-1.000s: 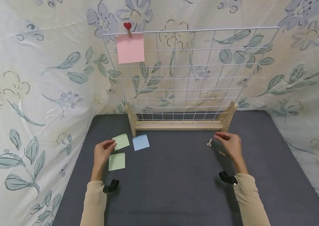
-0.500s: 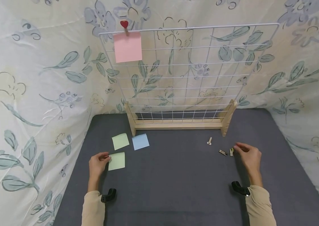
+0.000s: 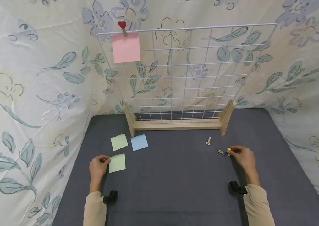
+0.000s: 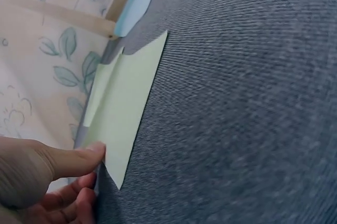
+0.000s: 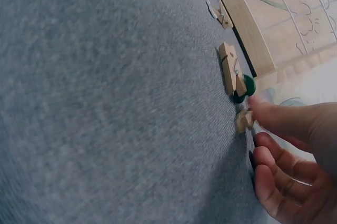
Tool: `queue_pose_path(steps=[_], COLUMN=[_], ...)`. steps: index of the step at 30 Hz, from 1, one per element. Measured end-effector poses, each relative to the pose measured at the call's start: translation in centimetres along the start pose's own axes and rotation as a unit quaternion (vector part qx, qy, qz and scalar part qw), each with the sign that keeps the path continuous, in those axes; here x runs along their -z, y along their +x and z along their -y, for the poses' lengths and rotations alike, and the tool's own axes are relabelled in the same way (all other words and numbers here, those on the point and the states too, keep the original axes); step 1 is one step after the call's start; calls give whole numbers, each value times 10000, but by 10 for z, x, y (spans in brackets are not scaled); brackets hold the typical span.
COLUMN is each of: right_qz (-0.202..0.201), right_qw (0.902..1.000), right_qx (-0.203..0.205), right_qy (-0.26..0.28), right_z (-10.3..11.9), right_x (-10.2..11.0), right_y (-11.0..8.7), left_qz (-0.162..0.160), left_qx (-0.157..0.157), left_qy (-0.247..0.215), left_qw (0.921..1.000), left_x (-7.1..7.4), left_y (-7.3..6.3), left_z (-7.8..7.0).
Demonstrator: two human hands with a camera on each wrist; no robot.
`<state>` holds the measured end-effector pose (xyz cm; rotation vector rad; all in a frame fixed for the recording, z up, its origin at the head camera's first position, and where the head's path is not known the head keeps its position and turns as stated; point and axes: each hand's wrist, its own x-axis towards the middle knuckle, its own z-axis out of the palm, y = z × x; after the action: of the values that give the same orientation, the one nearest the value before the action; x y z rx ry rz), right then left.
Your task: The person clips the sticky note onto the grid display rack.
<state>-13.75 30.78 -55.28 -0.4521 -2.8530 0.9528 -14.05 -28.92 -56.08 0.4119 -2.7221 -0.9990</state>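
Observation:
My left hand is at the left edge of the nearer pale green sticky note, pinching it; in the left wrist view the thumb lies over the note's corner. Between thumb and index finger, my right hand pinches a small wooden clothespin with a yellow ornament, low over the table. Just left of it lies a clothespin with a green ornament. Farther back is one with a white ornament. The right hand's fingers partly hide the held clothespin.
A second green note and a blue note lie behind the left hand. At the back, a white wire grid stands in a wooden base. A red-heart clothespin holds a pink note at its top left.
My left hand has left the farther green note, come nearer and pinched the nearer one. My right hand has moved right and nearer, and now grips the yellow-ornamented clothespin.

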Motion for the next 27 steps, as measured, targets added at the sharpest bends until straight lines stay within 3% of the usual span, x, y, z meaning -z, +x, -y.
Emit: queue_pose_path(steps=[5,9,11,14,19,27], right_qz=[116,108,81,-22,-245,-249], right_qw=[9997,9986,9983,9985,9987,9982], right_qx=[62,-35,-59,-40,64,173], right_qy=[226,514,581,551,432,523], right_z=[2,3,3,3,11,37], right_x=[-1,2,3,6,14,22], right_y=[2,2,1,1,3,16], left_qz=[192,676,959,1337,1591,1636], left_qx=[45,209,367,680,882,898], left_qy=[-20,-559,-1001,-1739,-2588,-3097], left_qw=[9998,9959,9897,9733,9487,9323], left_x=[3,7,8,6,7,10], left_y=[0,1,2,4,4,8], left_z=[0,-3,-4,-5,-11,-26])
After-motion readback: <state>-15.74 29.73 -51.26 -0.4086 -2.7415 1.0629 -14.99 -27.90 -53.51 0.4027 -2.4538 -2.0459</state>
